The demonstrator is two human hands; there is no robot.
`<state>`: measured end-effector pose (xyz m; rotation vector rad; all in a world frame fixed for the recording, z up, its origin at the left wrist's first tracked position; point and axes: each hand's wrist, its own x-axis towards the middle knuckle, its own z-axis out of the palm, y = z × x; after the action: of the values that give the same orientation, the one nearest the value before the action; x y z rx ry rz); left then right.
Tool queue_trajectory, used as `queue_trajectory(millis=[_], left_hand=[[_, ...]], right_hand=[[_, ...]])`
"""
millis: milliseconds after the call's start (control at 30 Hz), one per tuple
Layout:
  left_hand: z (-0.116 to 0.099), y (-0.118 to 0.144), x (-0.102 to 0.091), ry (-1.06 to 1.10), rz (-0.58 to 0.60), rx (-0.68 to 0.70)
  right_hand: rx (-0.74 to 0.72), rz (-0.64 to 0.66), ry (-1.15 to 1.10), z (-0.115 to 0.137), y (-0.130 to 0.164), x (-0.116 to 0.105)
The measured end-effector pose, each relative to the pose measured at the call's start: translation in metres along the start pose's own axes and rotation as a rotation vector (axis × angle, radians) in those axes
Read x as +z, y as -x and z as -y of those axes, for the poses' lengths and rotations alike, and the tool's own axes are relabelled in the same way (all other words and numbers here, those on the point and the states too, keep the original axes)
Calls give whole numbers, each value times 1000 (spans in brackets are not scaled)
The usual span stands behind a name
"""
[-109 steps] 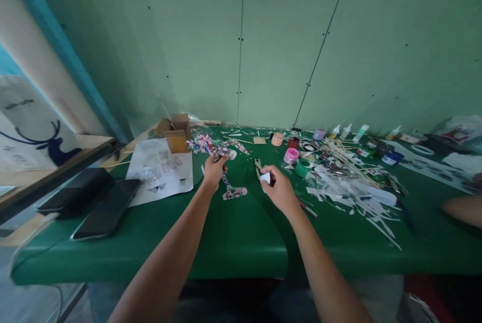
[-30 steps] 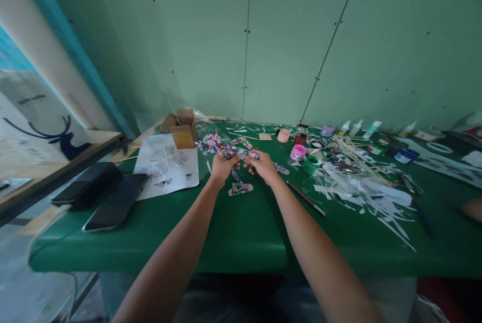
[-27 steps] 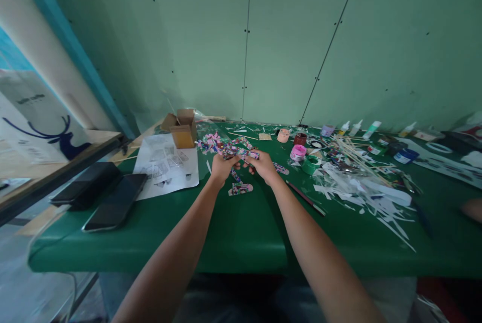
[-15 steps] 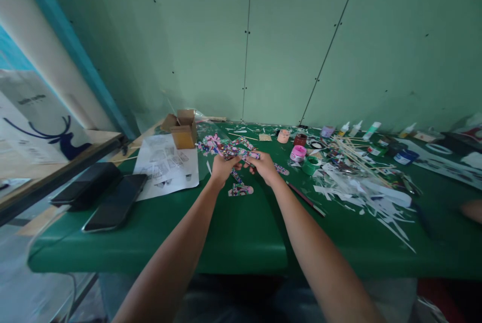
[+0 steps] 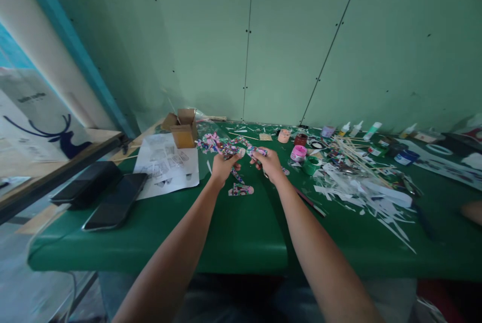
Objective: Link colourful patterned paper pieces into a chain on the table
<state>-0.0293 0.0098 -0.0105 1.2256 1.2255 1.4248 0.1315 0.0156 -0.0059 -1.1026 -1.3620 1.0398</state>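
Observation:
My left hand (image 5: 223,165) is closed around a figure (image 5: 211,143) covered in a pink, blue and white pattern; one of its limbs hangs below my fingers. A pale round end (image 5: 242,152) shows beside my left thumb. My right hand (image 5: 268,161) grips a separate patterned piece (image 5: 258,152), a small gap away from the figure. On the table below my hands lies a flat patterned piece (image 5: 241,190). Another patterned piece (image 5: 286,171) shows partly behind my right wrist.
A printed sheet (image 5: 169,167), a small cardboard box (image 5: 184,129) and a phone (image 5: 116,202) are on the left. To the right are a pink paint jar (image 5: 298,153), a green jar (image 5: 312,165), a brush (image 5: 311,202), white paper strips (image 5: 361,187) and another person's hand (image 5: 472,211).
The patterned piece in my right hand has come apart from the figure. My right hand has shifted slightly right, and the pale round end now shows by my left thumb.

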Motion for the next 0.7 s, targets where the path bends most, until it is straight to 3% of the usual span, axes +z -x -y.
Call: queue_trajectory(millis=[167,433,700], left_hand=[[-2,3,1,-38,34,20],[3,0,0,-38,66,88],[-3,4,1,-60,83,41]], right_hand=[[-19,51,147,1,3,6],[-48,6,146,-1,3,8],[-61,29,152,-1,2,7]])
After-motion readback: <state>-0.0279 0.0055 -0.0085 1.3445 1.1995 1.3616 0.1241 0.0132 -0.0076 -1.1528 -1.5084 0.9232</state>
